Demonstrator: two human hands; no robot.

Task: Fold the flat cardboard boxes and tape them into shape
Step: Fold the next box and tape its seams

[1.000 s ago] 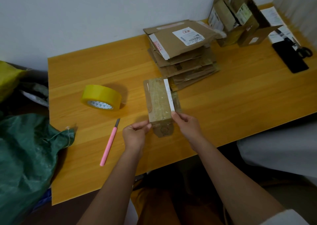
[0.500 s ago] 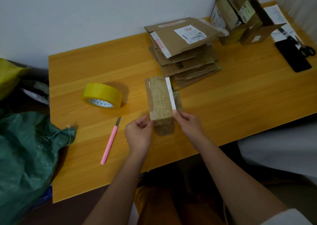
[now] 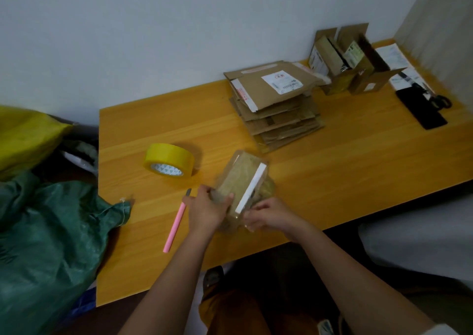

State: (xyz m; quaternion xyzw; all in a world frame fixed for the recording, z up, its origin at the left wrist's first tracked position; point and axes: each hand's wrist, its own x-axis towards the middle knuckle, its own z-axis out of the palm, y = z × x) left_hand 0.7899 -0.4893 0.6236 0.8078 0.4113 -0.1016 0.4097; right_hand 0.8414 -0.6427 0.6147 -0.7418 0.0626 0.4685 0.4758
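Gripping a small cardboard box [image 3: 242, 181] at the lower centre of the frame, both hands worked just above the near part of the table [image 3: 345, 160]. Left hand [image 3: 207, 209] curled round the box's left side, thumb lying on its top face. Right hand [image 3: 268, 215] pinched the near right end, by a white strip [image 3: 252, 187] running along the box's right edge. Box was blurred and tilted, far end pointing toward upper right; cannot tell whether it touched the table.

Roll of yellow tape [image 3: 169, 162] lay on its side left of the box, well apart from it. Pink knife [image 3: 177, 222] lay lengthwise just left of the left hand, blade end near the wrist. Stack of flat cardboard boxes [image 3: 276, 104] sat in the upper centre near the wall, top one carrying a white label. Two open boxes [image 3: 343, 61] stood at upper right beside the stack. Further right lay a black phone [image 3: 421, 111], scissors [image 3: 439, 100] and papers [image 3: 391, 56]. Green sack [image 3: 46, 245] filled the lower left, off the table's edge, with a yellow bag [image 3: 23, 135] above it.
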